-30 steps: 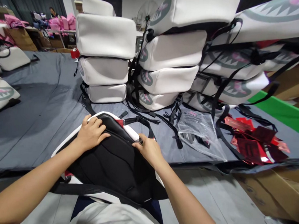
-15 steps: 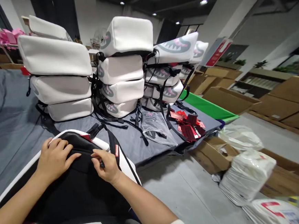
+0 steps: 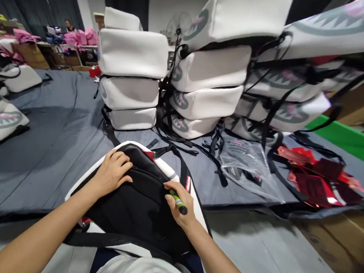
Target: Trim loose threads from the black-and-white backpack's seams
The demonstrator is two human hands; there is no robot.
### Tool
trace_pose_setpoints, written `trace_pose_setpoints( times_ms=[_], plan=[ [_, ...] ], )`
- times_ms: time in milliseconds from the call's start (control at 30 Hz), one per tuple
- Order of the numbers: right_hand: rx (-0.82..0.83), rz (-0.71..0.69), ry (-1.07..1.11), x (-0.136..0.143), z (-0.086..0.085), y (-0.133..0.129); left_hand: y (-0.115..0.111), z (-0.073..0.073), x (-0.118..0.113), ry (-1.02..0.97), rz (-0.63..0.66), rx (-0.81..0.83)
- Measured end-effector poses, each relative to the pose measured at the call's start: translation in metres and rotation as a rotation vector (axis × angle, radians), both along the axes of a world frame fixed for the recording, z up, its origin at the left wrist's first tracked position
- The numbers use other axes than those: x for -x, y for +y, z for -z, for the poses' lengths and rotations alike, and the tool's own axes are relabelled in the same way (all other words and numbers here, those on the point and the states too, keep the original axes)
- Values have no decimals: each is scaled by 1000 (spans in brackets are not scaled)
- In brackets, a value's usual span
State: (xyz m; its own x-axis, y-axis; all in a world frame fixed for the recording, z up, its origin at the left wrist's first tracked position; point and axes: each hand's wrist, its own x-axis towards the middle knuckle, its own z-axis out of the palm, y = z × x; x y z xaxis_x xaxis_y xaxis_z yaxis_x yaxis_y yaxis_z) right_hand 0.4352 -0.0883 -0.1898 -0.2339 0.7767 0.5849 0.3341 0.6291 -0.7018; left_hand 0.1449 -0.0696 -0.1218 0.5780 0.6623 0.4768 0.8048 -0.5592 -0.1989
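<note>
A white backpack [image 3: 201,213] with a black padded back panel [image 3: 135,224] leans against the table's front edge, its back towards me. My left hand [image 3: 112,172] lies on the upper left of the panel, fingers bent and apart from the thumb, pressing on the fabric. In my right hand [image 3: 181,204] is a green marker pen [image 3: 178,200] with a black end pointing towards me. The right fingertips touch or nearly touch the panel's right edge; whether they also pinch it I cannot tell. A red label [image 3: 188,184] shows beside that hand.
Stacks of white backpacks [image 3: 131,52] with shark-mouth prints stand along the grey-covered table [image 3: 61,163]. Towards the right lie a clear plastic bag [image 3: 247,165] and a pile of red tags [image 3: 317,176]. A cardboard box [image 3: 350,241] sits below the edge. A person [image 3: 69,25] is far behind.
My view has turned left, bringing more stacked backpacks into sight. The marker pen in my right hand now shows its green barrel. Both hands stay at the same part of the backpack.
</note>
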Motion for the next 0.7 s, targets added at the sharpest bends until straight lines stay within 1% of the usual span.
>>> trace_pose_setpoints(
  times_ms=[100, 200, 300, 400, 500, 567, 633, 700],
  plan=[
    [-41, -12, -19, -6, 0, -5, -10, 12, 0, -62, 11, -134],
    [-59, 4, -31, -12, 0, -8, -13, 22, 1, -130, 39, -251],
    [-55, 12, -35, -15, 0, -9, -12, 22, 3, -175, 65, -296],
    [-29, 7, 15, -14, -1, -11, -13, 19, 5, -204, 79, -275],
    [82, -9, 165, -11, -2, -11, -14, 15, 4, -214, 34, -225],
    [194, -13, 315, -8, -6, -8, -13, 11, -3, -205, -24, -176],
    [342, 11, 437, -6, -12, -4, -12, 7, -18, -186, -70, -110],
    [506, 65, 476, -5, -22, 2, -10, 6, -39, -163, -99, -35]
  ],
)
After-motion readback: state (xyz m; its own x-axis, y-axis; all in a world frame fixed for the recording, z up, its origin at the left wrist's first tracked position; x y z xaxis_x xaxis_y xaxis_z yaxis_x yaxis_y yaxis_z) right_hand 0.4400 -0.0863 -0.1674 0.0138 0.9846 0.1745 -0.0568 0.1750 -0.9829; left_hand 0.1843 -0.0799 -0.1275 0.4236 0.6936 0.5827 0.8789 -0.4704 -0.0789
